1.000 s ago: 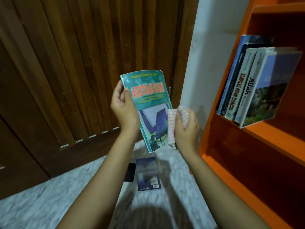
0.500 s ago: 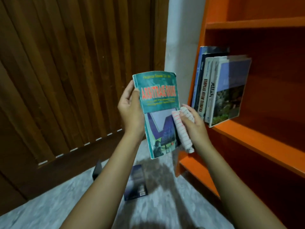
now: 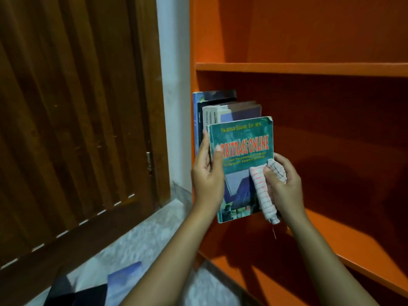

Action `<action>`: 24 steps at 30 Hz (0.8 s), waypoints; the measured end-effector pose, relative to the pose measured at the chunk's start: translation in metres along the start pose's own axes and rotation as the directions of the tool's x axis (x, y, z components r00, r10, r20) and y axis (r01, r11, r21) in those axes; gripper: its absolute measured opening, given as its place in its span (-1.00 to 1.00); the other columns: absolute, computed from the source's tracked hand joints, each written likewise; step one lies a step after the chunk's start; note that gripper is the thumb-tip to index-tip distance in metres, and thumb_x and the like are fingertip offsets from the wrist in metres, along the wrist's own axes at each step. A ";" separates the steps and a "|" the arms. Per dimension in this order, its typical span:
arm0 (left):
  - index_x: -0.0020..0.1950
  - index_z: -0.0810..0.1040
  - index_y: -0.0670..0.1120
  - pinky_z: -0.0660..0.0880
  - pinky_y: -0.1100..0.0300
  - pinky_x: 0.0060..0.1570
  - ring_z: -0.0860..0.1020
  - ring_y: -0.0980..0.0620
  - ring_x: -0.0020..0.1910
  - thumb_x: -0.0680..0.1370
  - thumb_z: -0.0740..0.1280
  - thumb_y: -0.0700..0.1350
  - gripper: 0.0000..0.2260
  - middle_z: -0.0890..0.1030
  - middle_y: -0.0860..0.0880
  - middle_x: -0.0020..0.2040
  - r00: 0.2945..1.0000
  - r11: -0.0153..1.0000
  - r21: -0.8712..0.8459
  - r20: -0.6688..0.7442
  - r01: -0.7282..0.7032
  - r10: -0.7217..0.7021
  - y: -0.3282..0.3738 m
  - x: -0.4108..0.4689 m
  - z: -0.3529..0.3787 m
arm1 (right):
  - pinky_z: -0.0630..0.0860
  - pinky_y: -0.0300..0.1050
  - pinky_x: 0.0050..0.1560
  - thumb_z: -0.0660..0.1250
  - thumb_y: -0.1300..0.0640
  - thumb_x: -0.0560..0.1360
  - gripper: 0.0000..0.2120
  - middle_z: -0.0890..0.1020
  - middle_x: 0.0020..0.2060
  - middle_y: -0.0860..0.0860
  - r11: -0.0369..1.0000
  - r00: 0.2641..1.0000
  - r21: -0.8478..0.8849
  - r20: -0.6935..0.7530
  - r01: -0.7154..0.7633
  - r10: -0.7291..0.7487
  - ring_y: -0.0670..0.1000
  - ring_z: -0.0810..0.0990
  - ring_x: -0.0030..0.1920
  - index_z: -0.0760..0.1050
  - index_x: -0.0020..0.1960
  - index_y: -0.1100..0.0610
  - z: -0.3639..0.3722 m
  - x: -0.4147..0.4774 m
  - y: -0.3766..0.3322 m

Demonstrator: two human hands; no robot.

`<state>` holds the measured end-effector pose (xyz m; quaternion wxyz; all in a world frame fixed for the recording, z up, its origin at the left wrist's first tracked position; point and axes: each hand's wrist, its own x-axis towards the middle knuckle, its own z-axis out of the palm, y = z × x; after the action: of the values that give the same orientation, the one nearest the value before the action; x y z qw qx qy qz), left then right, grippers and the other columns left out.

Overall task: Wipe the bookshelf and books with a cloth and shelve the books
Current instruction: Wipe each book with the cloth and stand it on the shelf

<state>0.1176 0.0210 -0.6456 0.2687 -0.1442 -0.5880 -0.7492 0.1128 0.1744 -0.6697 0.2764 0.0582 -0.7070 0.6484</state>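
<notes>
My left hand [image 3: 206, 173] grips the spine edge of a green paperback titled "Arbitrase Online" [image 3: 241, 151], held upright in front of the orange bookshelf [image 3: 298, 69]. My right hand [image 3: 283, 186] holds a rolled white cloth with red stripes [image 3: 263, 191] against the book's right edge and lower cover. Just behind the green book, several books [image 3: 212, 107] stand upright at the left end of the middle shelf, partly hidden by it.
A dark wooden slatted door [image 3: 77, 107] fills the left side, with a white wall strip [image 3: 174, 62] beside the shelf. On the pale marble floor [image 3: 143, 235] lie a blue book [image 3: 123, 281] and a dark object [image 3: 75, 292]. The shelf's right part holds nothing visible.
Both hands have carried the green book and the cloth to the right, from in front of the door to the shelf, next to the standing books. The view has turned toward the bookshelf.
</notes>
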 end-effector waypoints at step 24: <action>0.52 -0.19 -0.01 -0.20 0.03 0.50 -0.34 0.05 0.50 0.61 0.19 -0.10 -0.36 -0.34 0.02 0.51 0.939 0.718 0.608 0.269 -0.339 0.216 -0.071 0.046 0.015 | 0.51 -0.43 -0.10 0.19 0.42 0.53 -0.62 0.53 0.07 -0.07 0.994 0.997 0.091 -0.038 -0.066 0.069 -0.37 0.58 -0.08 0.35 0.32 0.22 0.027 0.084 0.066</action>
<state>0.0383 0.0369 -0.6742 0.3576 -0.1960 -0.8026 -0.4354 0.0042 0.1817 -0.6891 0.2658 0.0332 -0.6731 0.6893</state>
